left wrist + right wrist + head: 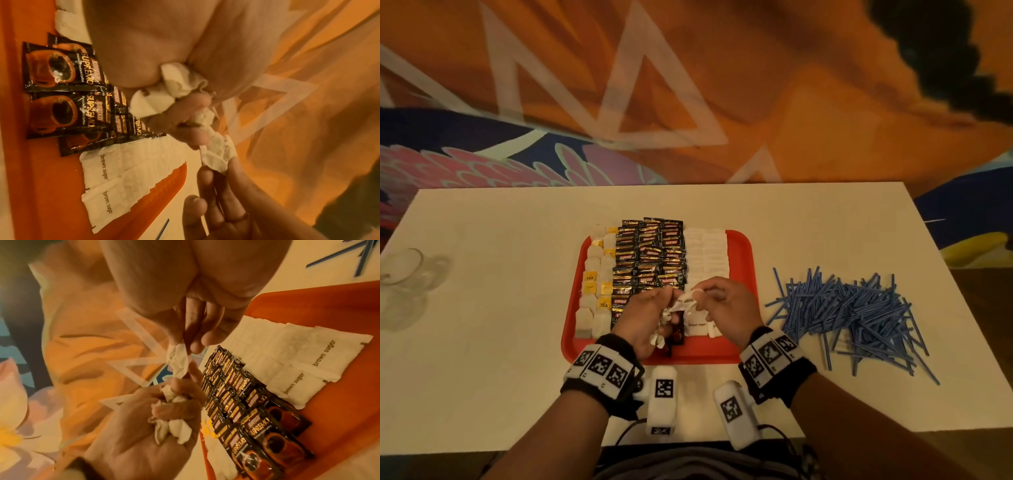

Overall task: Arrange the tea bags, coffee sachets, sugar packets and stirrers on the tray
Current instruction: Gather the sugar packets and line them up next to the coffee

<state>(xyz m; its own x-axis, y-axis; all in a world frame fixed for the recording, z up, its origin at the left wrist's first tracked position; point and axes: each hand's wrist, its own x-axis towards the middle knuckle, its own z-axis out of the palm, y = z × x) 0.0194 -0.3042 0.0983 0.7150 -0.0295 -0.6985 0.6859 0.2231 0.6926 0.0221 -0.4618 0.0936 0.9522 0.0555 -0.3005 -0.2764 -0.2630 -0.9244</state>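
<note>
A red tray (739,260) carries tea bags (595,274) on its left, black coffee sachets (650,253) in the middle and white sugar packets (705,253) on the right. Above the tray's near part, my left hand (650,318) grips a bunch of crumpled white sugar packets (180,84). My right hand (715,301) pinches one sugar packet (686,301) at the top of that bunch, seen too as the pinched packet (179,360). Blue stirrers (852,315) lie in a loose heap on the table, right of the tray.
The white table (500,308) stands against a painted orange wall. A clear glass (400,270) sits at the table's left edge. Bare red tray floor shows at the near edge (705,349) and far right corner.
</note>
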